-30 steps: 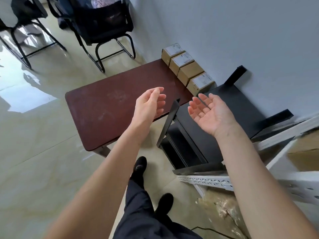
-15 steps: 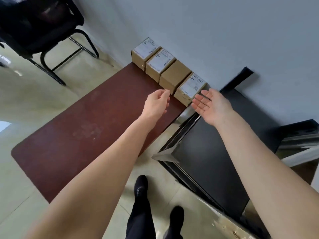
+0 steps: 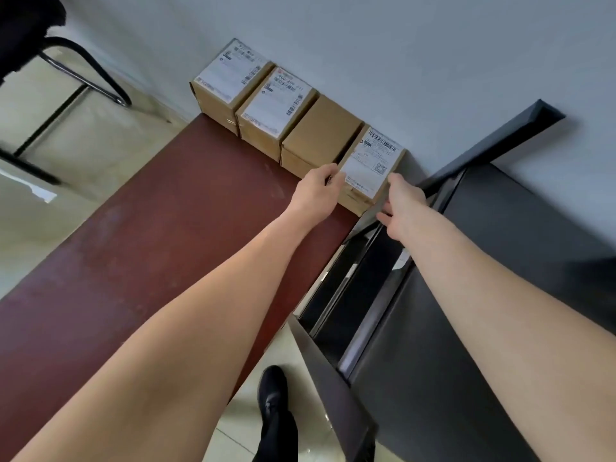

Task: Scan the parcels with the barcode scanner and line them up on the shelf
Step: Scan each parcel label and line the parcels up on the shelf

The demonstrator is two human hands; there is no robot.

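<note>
While my left hand (image 3: 316, 191) pinches the end parcel's (image 3: 370, 165) near-left corner | right hand (image 3: 401, 205) touches its right side, grip unclear | parcel on table (image 3: 150, 248), long axis toward wall | left hand nearer.

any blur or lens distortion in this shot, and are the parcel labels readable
Head view: wide-angle bend bows the table edge and stretches the forearms; soft, even light; label on the nearest parcel shows barcodes but its text smears; left hand and right hand slightly soft.
</note>
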